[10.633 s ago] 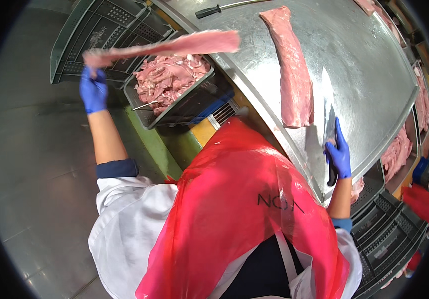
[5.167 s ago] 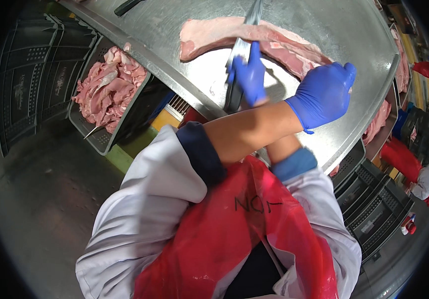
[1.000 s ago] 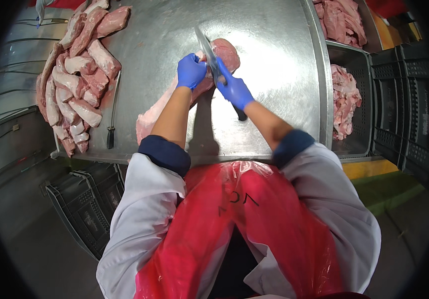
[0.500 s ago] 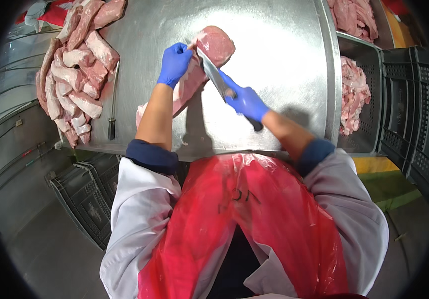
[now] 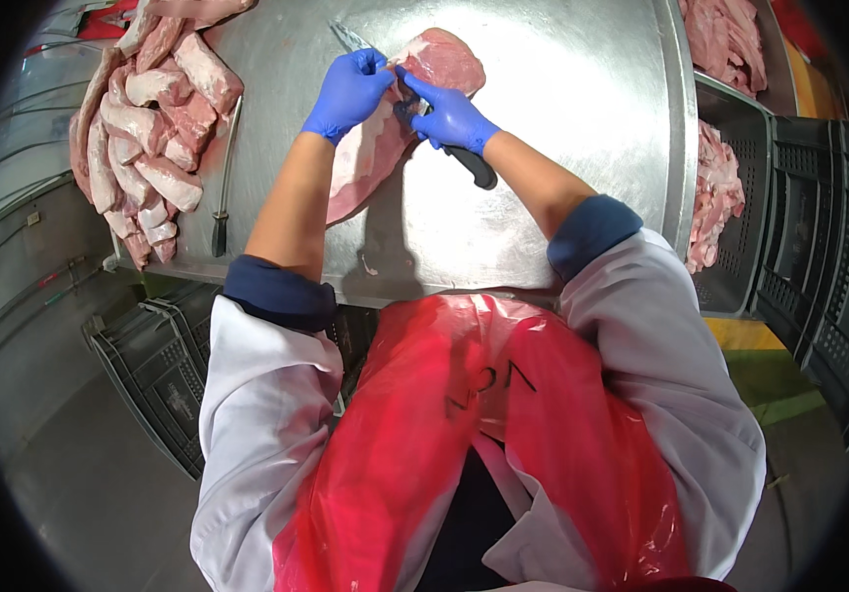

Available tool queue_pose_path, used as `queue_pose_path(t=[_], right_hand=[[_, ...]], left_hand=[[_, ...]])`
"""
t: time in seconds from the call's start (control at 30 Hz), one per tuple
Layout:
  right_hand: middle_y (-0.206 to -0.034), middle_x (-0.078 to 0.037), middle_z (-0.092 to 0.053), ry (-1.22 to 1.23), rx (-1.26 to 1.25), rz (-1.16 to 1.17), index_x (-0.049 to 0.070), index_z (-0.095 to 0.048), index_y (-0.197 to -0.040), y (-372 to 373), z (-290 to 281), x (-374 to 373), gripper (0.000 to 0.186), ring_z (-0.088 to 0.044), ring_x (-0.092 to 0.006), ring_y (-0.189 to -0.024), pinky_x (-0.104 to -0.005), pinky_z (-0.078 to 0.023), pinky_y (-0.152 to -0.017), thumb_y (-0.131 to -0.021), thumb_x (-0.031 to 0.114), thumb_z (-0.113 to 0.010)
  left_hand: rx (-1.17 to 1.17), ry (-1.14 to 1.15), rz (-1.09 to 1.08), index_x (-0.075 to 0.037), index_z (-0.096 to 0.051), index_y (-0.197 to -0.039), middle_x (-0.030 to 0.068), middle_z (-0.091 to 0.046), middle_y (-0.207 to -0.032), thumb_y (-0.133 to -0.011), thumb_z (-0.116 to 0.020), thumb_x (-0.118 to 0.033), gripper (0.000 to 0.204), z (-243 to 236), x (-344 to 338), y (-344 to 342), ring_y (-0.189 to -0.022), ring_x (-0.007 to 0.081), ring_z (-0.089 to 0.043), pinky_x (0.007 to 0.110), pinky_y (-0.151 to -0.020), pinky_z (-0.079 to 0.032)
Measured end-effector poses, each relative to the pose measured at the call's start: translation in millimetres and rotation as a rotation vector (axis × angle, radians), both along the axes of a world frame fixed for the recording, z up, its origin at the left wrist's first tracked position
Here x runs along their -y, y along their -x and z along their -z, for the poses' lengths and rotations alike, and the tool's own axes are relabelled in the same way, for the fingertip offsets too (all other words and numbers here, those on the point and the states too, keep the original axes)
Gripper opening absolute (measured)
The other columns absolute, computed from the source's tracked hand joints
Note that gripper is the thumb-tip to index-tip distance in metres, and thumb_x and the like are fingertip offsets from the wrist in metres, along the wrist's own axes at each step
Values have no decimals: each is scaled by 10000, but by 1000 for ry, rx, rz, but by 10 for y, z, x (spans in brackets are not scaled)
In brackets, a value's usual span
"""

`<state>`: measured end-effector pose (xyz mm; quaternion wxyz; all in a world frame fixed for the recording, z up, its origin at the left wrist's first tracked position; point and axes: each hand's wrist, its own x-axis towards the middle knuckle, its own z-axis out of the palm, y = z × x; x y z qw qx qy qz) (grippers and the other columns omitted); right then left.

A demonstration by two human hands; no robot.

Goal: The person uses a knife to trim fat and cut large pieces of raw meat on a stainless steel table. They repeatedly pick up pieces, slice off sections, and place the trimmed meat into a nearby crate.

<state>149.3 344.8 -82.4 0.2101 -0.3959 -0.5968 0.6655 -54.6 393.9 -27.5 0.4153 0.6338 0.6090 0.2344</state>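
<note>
A long, pale pink cut of meat (image 5: 373, 163) lies on the metal table, its rounded redder end on the far side. In blue gloves, my left hand (image 5: 349, 96) is closed in a pinch at the meat's upper left edge. My right hand (image 5: 452, 118) is closed around a knife (image 5: 474, 167), whose black handle end sticks out below the palm. The blade's tip shows beyond my left hand, pointing up and left; my hands and the meat hide its middle. The two hands almost touch at the fingertips.
A heap of meat strips (image 5: 138, 158) covers the table's left side, with a sharpening steel (image 5: 226, 183) beside it. On the right, past the raised table rim (image 5: 679, 128), crates hold meat pieces (image 5: 712, 197). Dark crates (image 5: 163, 380) stand below at left.
My right hand has moved up and left to my left hand. The knife's blade now reaches past my left hand. The meat has shifted slightly right in view.
</note>
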Motion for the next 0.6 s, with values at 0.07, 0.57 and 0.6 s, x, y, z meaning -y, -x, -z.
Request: queue_pose_path(t=[0.07,0.57,0.6], right_hand=[[-821,-86,-664,21,-21,-17,333,-256,-1596,-23,-4,150,767,-611,-135,-583,-298,-560,-594,-911,165,-557],[-838,-135,-678,34,57,-175,214,-226,-1605,-210,-96,666,734,-654,-217,-635,-365,-573,-674,-949,298,-545],[-843,-145,-680,17,97,-154,199,-232,-1602,-27,-131,514,725,-657,-224,-633,-367,-572,-674,-948,294,-531]], left_hand=[[-26,55,-62,-34,-604,-747,-17,-558,-686,-833,-647,-104,119,-65,-19,72,-630,71,-476,257,-576,-400],[136,145,12,-67,-572,-766,-25,-556,-705,-861,-636,-110,122,-457,43,65,-643,60,-492,234,-587,-402],[135,146,50,-69,-571,-764,-27,-551,-703,-857,-636,-109,120,-520,74,-27,-639,58,-489,234,-581,-397]])
